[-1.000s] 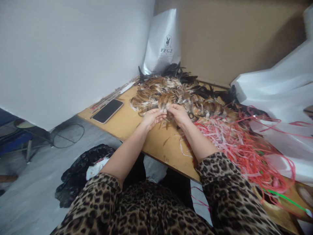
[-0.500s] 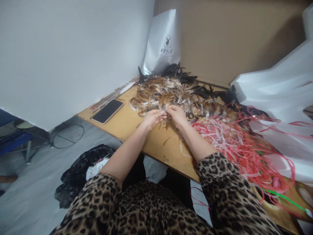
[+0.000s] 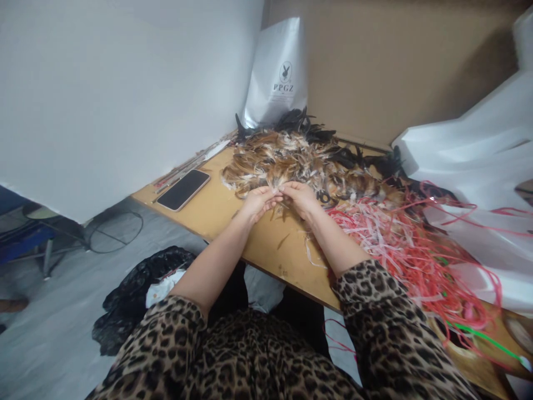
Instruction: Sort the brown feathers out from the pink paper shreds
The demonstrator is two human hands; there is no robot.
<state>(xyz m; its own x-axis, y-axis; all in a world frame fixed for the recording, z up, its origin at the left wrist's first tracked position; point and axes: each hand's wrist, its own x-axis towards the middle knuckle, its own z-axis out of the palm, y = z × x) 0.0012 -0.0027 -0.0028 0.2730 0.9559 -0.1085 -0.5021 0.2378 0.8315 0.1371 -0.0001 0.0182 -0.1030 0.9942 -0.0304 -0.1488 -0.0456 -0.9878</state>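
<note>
Pinch: whatever the left hand (image 3: 259, 201) and right hand (image 3: 300, 197) grip at the feather pile (image 3: 291, 158) is too small to tell.
Table (image 3: 227, 219): right end cut off by the frame edge.

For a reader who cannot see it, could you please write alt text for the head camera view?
A person's left hand and right hand meet fingertip to fingertip at the near edge of a pile of brown feathers on a wooden table. A phone lies to the left, pink strips to the right.
</note>
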